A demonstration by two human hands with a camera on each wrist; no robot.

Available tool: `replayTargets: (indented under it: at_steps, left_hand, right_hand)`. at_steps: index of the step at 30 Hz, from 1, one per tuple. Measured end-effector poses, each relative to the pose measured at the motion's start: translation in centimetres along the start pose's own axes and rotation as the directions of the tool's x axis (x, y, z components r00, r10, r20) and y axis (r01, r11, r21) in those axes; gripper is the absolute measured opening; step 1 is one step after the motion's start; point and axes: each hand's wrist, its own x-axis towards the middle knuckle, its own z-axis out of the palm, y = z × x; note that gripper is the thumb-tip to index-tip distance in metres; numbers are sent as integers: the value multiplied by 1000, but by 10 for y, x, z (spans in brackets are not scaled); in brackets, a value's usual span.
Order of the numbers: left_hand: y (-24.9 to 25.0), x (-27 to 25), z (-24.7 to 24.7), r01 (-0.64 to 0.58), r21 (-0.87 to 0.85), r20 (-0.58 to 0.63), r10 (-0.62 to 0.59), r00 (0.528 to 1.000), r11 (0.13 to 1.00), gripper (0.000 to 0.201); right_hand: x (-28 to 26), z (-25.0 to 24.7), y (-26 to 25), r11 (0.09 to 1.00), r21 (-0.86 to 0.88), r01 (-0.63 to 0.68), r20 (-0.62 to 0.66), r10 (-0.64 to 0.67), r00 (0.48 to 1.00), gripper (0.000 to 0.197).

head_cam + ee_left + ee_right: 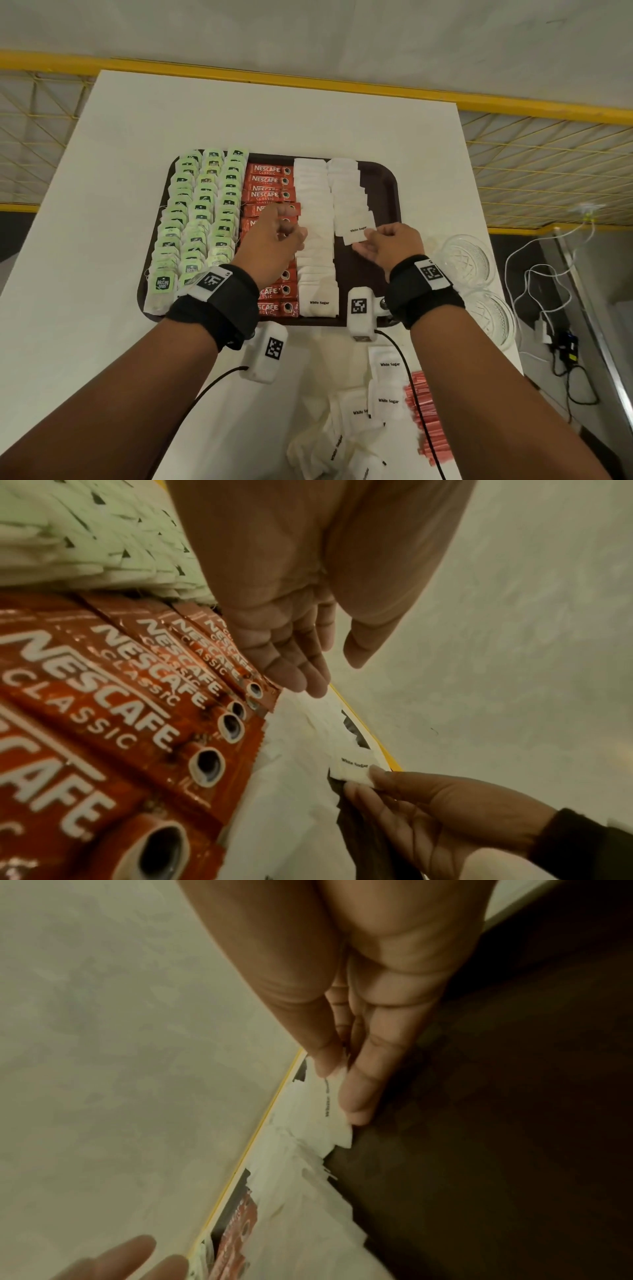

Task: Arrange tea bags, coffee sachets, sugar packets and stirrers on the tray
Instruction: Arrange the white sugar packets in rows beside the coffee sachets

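A white tabletop [102, 205] carried a dark brown tray [387, 185] set toward its far edge. On the tray, green tea bags [195, 219] were ranged along its left side, red coffee sachets [270, 181] beside them, then two columns of white sugar packets [315, 205]. Loose sugar packets [359, 411] and pink stirrers [424, 411] were heaped near the tabletop's near edge, and two glass bowls [469, 260] stood at its right edge. The left hand [274, 240] was held over the coffee sachets, fingers relaxed, nothing gripped. The right hand [387, 246] was closed in a pinch on one sugar packet [359, 234] at the near end of the right column.
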Motion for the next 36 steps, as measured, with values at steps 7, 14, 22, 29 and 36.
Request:
replayTargets:
  at_steps: [7,14,22,29,36]
  left_hand:
    - [-3,-11,-6,14,-61,-22,-16,1000,998,25]
    - [0,-28,-6,-56,94,60,50,997,994,17]
    - [-4,-82,15,-290,387,443,99,891,875,13]
    - [-24,-128,42,-496,697,654,-176,735,518,38]
    - [-42,-159,65,-532,758,630,-211,748,378,51]
  right_hand:
    - [11,5,7,908,-415,47,-83,-89,993,14]
    - [-34,-10,-6,791,-595,141,-38,-203,978,23]
    - [-143,-67,29,683,-678,271,182,-201,963,14]
    - [-214,-90,104,494,-832,252,286,-7,958,23]
    - [-247,-69,153,293,-934,207,221,16,975,61]
